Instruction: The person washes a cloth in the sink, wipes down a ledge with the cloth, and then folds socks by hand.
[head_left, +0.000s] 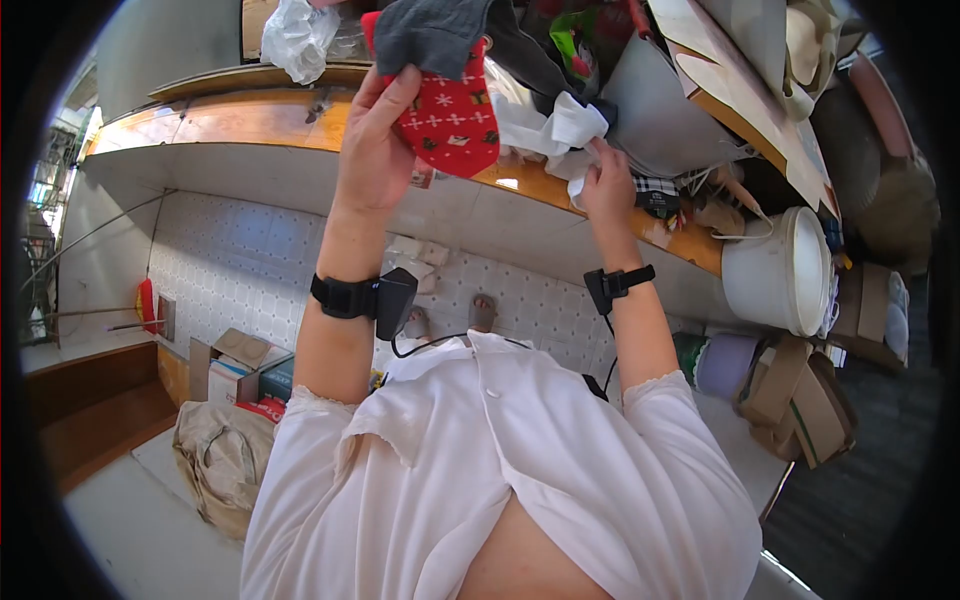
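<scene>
My left hand (pixel 378 140) is closed on a red patterned sock (pixel 447 125) with small white and green motifs, thumb on top. A dark grey cloth piece (pixel 432 38) lies over the sock's upper part. To the right, my right hand (pixel 607 182) pinches a crumpled white plastic bag (pixel 575 125) at the edge of the wooden shelf (pixel 245 118). Part of the bag is hidden behind the sock and dark grey fabric (pixel 530 50). Black straps with small devices are on both forearms.
A clear plastic bag (pixel 300 40) lies at the shelf's upper left. A large grey-white container (pixel 668 110) stands beyond my right hand, with a white bucket (pixel 775 272) further right. Cardboard boxes (pixel 235 365) and a beige bag (pixel 222 465) sit at lower left.
</scene>
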